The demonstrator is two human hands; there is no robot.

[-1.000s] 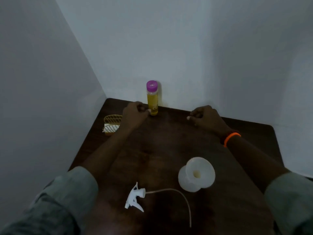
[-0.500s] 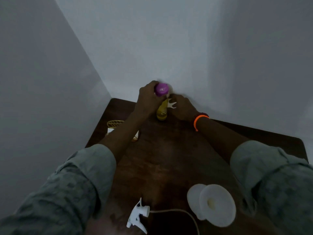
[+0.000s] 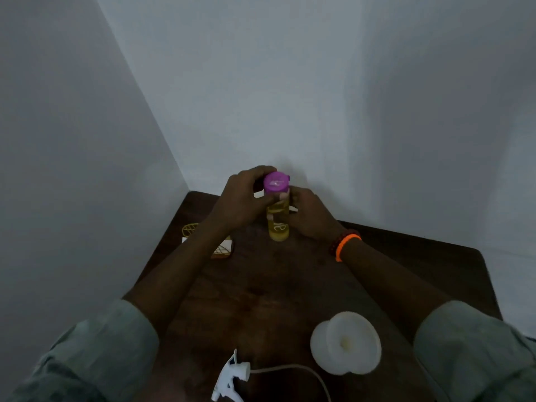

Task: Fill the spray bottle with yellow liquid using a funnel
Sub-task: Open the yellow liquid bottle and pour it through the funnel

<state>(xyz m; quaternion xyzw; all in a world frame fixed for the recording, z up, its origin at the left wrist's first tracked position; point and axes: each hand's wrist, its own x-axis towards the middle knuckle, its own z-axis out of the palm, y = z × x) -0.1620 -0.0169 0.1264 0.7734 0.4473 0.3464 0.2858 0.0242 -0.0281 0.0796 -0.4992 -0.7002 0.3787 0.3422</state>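
Up at the far edge of the dark wooden surface (image 3: 261,291), both hands meet on the yellow bottle (image 3: 278,221), which stands upright close to the wall corner. On its upper part the left hand (image 3: 240,198) has its grip, fingers curled over the back of the purple cap (image 3: 276,182) and thumb laid across the front just below it. From the other side the right hand (image 3: 311,214) wraps the bottle's body, its grip closed on the clear plastic with the yellow liquid showing between the two hands; an orange wristband (image 3: 345,246) sits on that wrist. Whether the cap is loose or tight cannot be told. Just beside the left forearm, on its outer side, a gold wire holder (image 3: 191,229) lies partly hidden behind the arm. Well back from both grips, near the person's body, the white funnel (image 3: 345,343) lies on the surface with its wide mouth facing up toward the camera. Beside it, toward the left arm, lies the white spray head (image 3: 230,378), its thin dip tube (image 3: 295,368) curving away across the wood below the funnel. Pale green sleeves (image 3: 107,352) cover both upper forearms.
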